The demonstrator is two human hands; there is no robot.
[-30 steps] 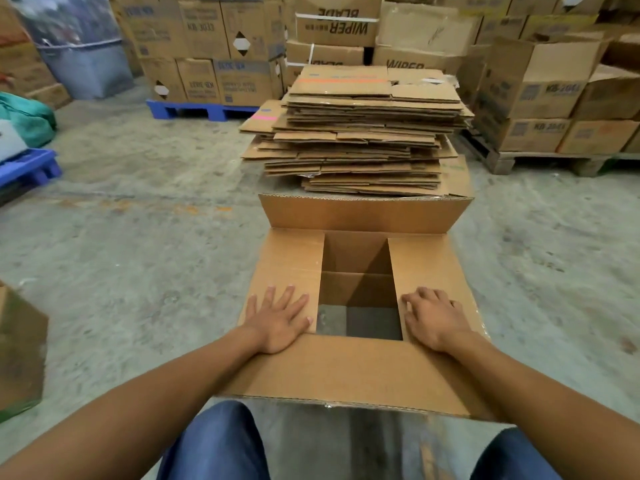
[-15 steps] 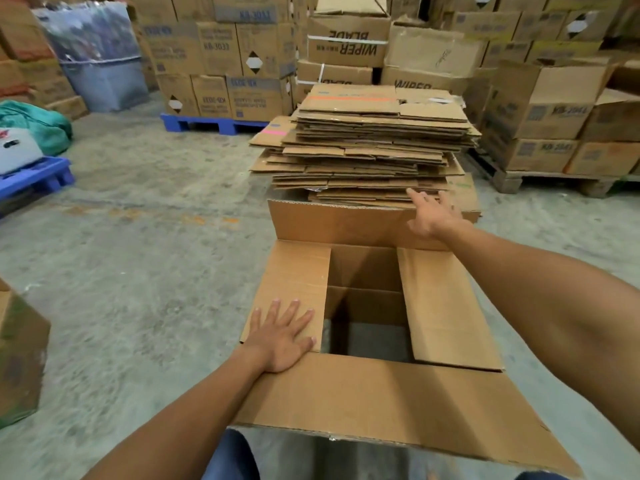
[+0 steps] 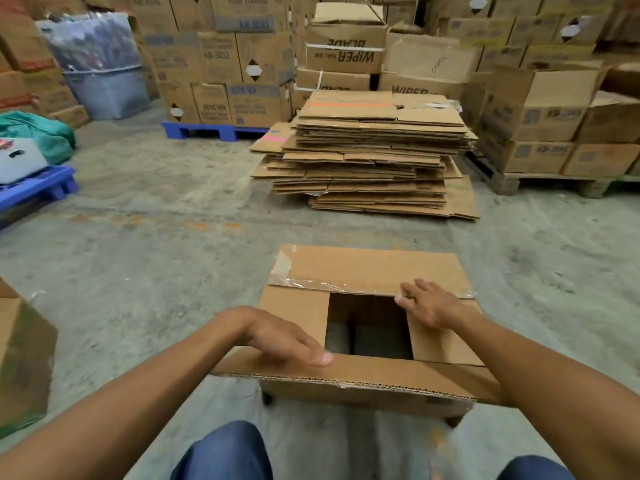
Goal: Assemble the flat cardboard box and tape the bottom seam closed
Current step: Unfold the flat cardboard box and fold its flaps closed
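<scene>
A brown cardboard box (image 3: 294, 317) stands on the concrete floor in front of my knees, its flaps partly folded over a dark square opening. The far flap (image 3: 374, 268) lies folded down, with old clear tape along its edge. My right hand (image 3: 429, 303) rests flat on that flap's edge and on the right side flap. My left hand (image 3: 287, 337) curls over the near flap (image 3: 381, 372) and grips its edge beside the opening. No tape roll is in view.
A tall stack of flattened cartons (image 3: 374, 157) lies just beyond the box. Pallets of stacked cartons (image 3: 228, 81) line the back and right. A blue pallet (image 3: 34, 188) is at left, and another open box (image 3: 20, 355) at the left edge.
My right hand has pulled the far flap down flat over the opening. My left hand left the left side flap and took hold of the near flap. The view has pulled back.
</scene>
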